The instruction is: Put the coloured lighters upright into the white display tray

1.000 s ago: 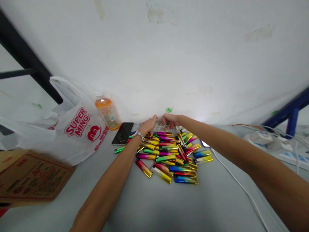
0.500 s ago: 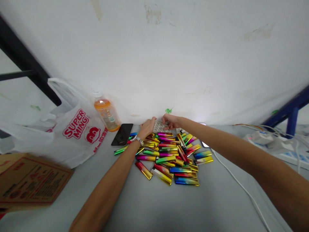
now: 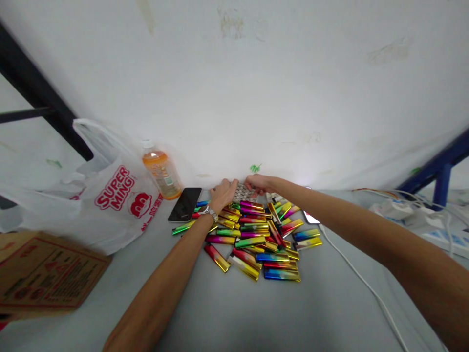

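A pale, grid-patterned tray [image 3: 242, 192] stands near the wall, behind a heap of shiny multicoloured cigarette lighters [image 3: 254, 227]. My left hand [image 3: 224, 193], with a bracelet watch at the wrist, has its fingers curled over the tray's left side. At the tray's upper right is my right hand [image 3: 257, 183], its fingers closed and bent down to the grid. Whatever those right fingertips pinch is too small to make out. The lighters lie mostly sideways, overlapping, just in front of both hands.
A dark phone [image 3: 185, 204] and an orange drink bottle [image 3: 161, 171] are at left, beside a white plastic bag [image 3: 120, 195] and a cardboard box [image 3: 51, 274]. Right of the heap are a second phone [image 3: 311, 217], a white cable [image 3: 361, 276] and power strips [image 3: 445, 239].
My right hand has lowered slightly onto the tray, its fingers drawn closer together. More of the grid shows between the hands. The lighters look unchanged.
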`<control>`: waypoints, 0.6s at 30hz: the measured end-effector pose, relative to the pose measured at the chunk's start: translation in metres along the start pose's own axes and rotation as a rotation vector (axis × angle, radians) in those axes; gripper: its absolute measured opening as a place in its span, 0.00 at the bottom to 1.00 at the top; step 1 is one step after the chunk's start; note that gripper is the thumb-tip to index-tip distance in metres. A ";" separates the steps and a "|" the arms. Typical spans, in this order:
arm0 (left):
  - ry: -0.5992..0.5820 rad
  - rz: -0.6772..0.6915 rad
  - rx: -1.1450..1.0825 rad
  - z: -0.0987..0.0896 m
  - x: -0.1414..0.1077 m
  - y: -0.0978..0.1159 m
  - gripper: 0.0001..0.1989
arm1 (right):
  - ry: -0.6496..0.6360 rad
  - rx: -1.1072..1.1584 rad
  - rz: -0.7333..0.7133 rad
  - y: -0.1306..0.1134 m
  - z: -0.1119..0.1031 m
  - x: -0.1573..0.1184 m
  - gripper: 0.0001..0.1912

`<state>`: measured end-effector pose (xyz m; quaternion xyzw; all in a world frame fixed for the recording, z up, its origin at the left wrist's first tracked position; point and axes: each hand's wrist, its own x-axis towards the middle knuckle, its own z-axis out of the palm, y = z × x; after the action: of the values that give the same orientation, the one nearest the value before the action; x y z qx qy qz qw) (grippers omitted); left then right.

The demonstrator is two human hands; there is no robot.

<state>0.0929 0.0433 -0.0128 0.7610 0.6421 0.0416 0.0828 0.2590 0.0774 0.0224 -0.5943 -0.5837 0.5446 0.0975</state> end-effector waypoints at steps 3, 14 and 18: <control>-0.018 -0.071 -0.124 -0.006 0.001 0.002 0.24 | -0.089 0.110 0.031 -0.002 -0.007 0.000 0.04; 0.001 -0.096 -0.229 -0.010 0.004 0.003 0.23 | -0.119 0.307 0.106 -0.013 -0.017 -0.002 0.07; 0.029 -0.112 -0.215 -0.006 0.000 0.003 0.23 | -0.106 0.288 0.049 -0.006 -0.015 -0.006 0.08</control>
<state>0.0944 0.0436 -0.0061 0.7098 0.6767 0.1166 0.1570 0.2685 0.0827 0.0361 -0.5587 -0.4892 0.6555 0.1373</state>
